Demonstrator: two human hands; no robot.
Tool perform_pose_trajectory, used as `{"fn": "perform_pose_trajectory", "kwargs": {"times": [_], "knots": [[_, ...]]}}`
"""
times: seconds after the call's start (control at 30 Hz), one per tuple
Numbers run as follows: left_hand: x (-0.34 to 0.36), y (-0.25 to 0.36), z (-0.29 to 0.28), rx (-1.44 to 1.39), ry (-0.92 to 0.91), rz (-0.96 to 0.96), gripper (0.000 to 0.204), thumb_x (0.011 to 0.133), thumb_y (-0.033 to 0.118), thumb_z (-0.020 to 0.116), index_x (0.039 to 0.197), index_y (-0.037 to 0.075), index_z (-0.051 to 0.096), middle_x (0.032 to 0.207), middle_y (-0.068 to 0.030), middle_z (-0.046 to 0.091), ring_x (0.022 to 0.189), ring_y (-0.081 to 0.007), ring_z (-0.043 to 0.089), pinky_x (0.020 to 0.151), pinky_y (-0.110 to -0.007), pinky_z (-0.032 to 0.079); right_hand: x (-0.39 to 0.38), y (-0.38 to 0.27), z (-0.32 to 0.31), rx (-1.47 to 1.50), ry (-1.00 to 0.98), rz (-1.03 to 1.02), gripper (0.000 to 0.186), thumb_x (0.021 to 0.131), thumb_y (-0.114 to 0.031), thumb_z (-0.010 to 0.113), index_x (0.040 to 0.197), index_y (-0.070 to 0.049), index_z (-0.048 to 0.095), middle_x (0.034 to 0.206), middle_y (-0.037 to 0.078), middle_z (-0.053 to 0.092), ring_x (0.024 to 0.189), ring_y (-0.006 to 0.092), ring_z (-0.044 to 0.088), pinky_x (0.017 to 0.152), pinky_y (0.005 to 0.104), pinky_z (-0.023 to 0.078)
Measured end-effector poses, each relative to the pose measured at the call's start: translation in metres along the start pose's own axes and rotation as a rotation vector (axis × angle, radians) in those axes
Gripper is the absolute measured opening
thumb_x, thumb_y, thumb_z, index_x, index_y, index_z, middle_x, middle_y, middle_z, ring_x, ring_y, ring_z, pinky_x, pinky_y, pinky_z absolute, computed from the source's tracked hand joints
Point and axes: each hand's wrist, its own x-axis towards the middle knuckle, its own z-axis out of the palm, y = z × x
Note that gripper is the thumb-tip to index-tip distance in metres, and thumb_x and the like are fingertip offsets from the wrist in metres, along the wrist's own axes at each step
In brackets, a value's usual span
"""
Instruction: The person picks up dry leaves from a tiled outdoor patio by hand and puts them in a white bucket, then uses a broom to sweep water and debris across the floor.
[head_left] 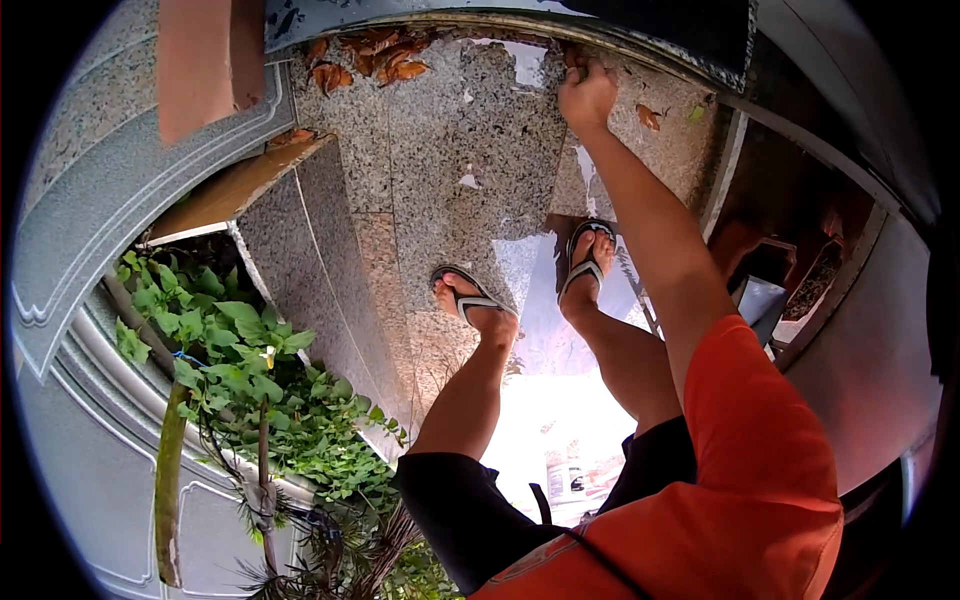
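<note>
My right hand [588,92] reaches down to the far edge of the speckled stone floor [470,140], its fingers curled in. Brown dry leaves [573,52] show just beyond the fingertips, by the dark raised edge. Whether a leaf is between the fingers is hidden. To the right of that hand a single dry leaf [648,117] lies on the stone. A heap of curled orange-brown leaves [385,58] rests farther left along the same edge. My left hand is out of sight.
Leafy green plants [225,325] grow in a bed at the left, behind a low stone wall [310,270]. Planter boxes [810,280] stand on the right below a metal rail [820,155]. Some floor patches look wet. My sandalled feet [475,300] stand mid-floor.
</note>
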Motion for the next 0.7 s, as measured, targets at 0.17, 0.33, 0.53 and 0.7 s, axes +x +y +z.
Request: {"fn": "perform_pose_trajectory", "kwargs": {"times": [0.17,0.33,0.53,0.7], "knots": [[0.009,0.002,-0.003,-0.018,0.029,-0.028,0.052,0.103,0.037,0.044,0.128,-0.008,0.052,0.13,-0.0184,0.055,0.115,-0.0286,0.054,0.098,-0.036,0.044,0.003,-0.078,0.029,-0.179,0.052,0.099,0.055,0.081,-0.041,0.067,0.124,-0.007,0.06,0.122,0.028,0.048,0.119,0.0423,0.042,0.089,0.0497,0.049],[0.011,0.008,-0.01,-0.028,0.042,-0.067,0.054,0.104,0.038,0.043,0.131,-0.008,0.051,0.134,-0.0188,0.054,0.118,-0.0291,0.054,0.101,-0.036,0.043,-0.033,-0.125,0.046,-0.185,-0.226,-0.308,0.05,0.085,-0.031,0.065,0.129,-0.009,0.058,0.124,0.029,0.046,0.118,0.0429,0.043,0.089,0.0523,0.048],[0.021,0.0,-0.014,-0.015,0.079,-0.084,0.052,0.104,0.038,0.043,0.13,-0.007,0.052,0.134,-0.0178,0.055,0.119,-0.0276,0.053,0.101,-0.035,0.043,-0.063,-0.235,0.058,-0.38,-0.326,-1.173,0.047,0.093,-0.02,0.06,0.139,-0.014,0.049,0.129,0.026,0.046,0.123,0.0379,0.043,0.104,0.0469,0.035],[0.021,-0.003,-0.009,0.033,0.073,-0.072,0.047,0.103,0.037,0.047,0.125,-0.004,0.054,0.131,-0.0156,0.057,0.117,-0.0244,0.054,0.1,-0.034,0.042,-0.058,-0.314,0.109,-0.753,-0.516,-1.317,0.058,0.1,-0.025,0.049,0.155,-0.022,0.03,0.162,0.013,0.017,0.149,0.0285,0.018,0.121,0.0435,0.018]]}}
